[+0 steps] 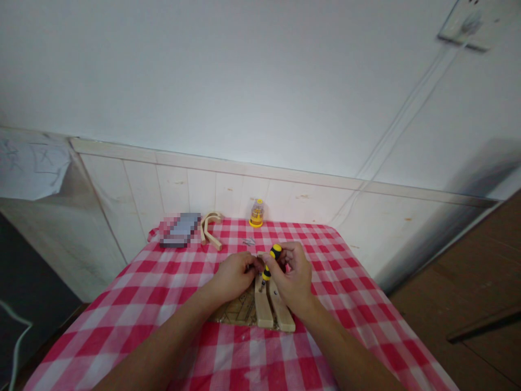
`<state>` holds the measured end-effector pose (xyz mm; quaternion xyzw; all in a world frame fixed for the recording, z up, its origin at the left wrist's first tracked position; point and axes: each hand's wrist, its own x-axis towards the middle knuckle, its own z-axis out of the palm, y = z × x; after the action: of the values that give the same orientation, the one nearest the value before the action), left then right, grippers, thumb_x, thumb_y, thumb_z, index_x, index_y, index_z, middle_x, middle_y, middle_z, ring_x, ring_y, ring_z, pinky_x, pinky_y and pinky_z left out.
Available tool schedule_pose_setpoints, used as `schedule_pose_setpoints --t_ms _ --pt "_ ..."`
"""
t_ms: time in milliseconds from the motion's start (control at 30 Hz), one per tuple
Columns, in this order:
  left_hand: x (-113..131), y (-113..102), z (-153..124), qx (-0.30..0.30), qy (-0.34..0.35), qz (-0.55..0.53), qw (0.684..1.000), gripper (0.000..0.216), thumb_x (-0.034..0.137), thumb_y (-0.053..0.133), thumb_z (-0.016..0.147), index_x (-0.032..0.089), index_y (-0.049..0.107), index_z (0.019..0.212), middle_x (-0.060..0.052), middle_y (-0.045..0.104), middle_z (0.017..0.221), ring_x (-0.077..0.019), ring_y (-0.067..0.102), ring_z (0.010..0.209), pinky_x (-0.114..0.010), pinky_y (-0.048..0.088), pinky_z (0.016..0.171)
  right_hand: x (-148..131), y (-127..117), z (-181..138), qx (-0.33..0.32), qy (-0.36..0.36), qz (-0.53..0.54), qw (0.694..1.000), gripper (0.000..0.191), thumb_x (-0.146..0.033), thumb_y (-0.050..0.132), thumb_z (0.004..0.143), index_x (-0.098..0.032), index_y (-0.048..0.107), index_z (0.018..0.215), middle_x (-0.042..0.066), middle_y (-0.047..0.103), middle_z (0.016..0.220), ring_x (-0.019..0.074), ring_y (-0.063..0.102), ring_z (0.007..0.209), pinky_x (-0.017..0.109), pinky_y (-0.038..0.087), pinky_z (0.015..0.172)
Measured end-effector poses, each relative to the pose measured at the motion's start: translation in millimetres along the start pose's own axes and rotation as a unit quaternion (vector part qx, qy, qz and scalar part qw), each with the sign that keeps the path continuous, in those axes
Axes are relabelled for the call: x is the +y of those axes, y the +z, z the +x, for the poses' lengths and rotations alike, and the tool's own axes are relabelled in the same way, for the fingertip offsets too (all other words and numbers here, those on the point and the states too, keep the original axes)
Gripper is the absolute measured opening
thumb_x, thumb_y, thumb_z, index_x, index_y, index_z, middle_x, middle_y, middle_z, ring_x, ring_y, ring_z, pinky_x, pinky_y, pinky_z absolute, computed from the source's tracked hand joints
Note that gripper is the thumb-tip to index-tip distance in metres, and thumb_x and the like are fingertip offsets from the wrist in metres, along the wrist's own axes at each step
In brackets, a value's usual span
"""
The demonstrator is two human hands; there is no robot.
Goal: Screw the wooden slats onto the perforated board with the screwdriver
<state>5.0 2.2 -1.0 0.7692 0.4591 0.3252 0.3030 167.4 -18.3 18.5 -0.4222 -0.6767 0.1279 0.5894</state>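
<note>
My right hand [296, 279] is closed around a yellow and black screwdriver [266, 272], held tilted with its metal tip down at a pale curved wooden piece [264, 315]. The fingers of my left hand [236, 276] are curled together against the far part of that wooden piece. Beside it, under my right hand, lies a second curved wooden piece [284, 319]. Both rest partly over a flat brown sheet with dark lines [234, 314]. Whether the screwdriver tip sits in a screw is too small to tell.
Small metal bits [248, 242] lie beyond my hands. At the back stand a yellow-based clear container [256, 213], another bent wooden part [212, 240] and a blurred dark-edged device [182, 230]. The checked tablecloth [163, 304] reaches the panelled wall [228, 193].
</note>
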Motion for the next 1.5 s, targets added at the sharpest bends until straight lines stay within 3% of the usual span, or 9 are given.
schedule_pose_setpoints --t_ms 400,833,1033,1200,1500 --pt "3 -1 -1 0.014 0.014 0.002 1.0 0.02 0.016 0.051 0.082 0.019 0.071 0.084 -0.005 0.075 0.089 -0.0208 0.068 0.087 -0.03 0.05 0.079 9 -1 8 0.042 -0.014 0.007 0.999 0.028 -0.028 0.064 0.091 -0.022 0.058 0.117 0.001 0.068 0.082 0.016 0.065 0.07 0.029 0.054 0.066" --pt "-1 1 0 0.011 0.01 -0.005 1.0 0.02 0.018 0.052 0.083 0.018 0.072 0.085 -0.005 0.075 0.089 -0.0211 0.067 0.086 -0.03 0.05 0.078 4 -1 7 0.001 0.012 0.01 1.0 0.029 -0.031 0.062 0.091 -0.021 0.063 0.119 0.002 0.071 0.084 0.0172 0.066 0.071 0.029 0.054 0.066" --pt "-1 1 0 0.013 0.012 0.003 1.0 0.02 0.016 0.052 0.082 0.019 0.071 0.084 -0.005 0.074 0.091 -0.021 0.067 0.087 -0.03 0.05 0.079 12 -2 7 -0.043 0.0 0.013 0.999 0.038 -0.031 0.053 0.097 -0.024 0.058 0.134 0.009 0.074 0.102 0.0214 0.071 0.087 0.034 0.057 0.074" --pt "0 0 0 0.012 0.005 0.009 1.0 0.019 0.015 0.051 0.081 0.019 0.07 0.083 -0.004 0.074 0.089 -0.0211 0.067 0.086 -0.03 0.05 0.079 14 -4 9 -0.083 -0.005 0.02 0.996 0.04 -0.028 0.05 0.098 -0.027 0.054 0.138 0.011 0.068 0.125 0.0229 0.069 0.101 0.036 0.058 0.079" --pt "0 1 0 0.013 -0.002 0.009 1.0 0.018 0.016 0.052 0.081 0.019 0.07 0.082 -0.005 0.073 0.089 -0.0212 0.067 0.086 -0.03 0.05 0.079 10 -4 10 -0.058 -0.001 0.007 0.998 0.037 -0.027 0.056 0.094 -0.026 0.061 0.13 0.006 0.073 0.098 0.0212 0.07 0.084 0.034 0.057 0.073"
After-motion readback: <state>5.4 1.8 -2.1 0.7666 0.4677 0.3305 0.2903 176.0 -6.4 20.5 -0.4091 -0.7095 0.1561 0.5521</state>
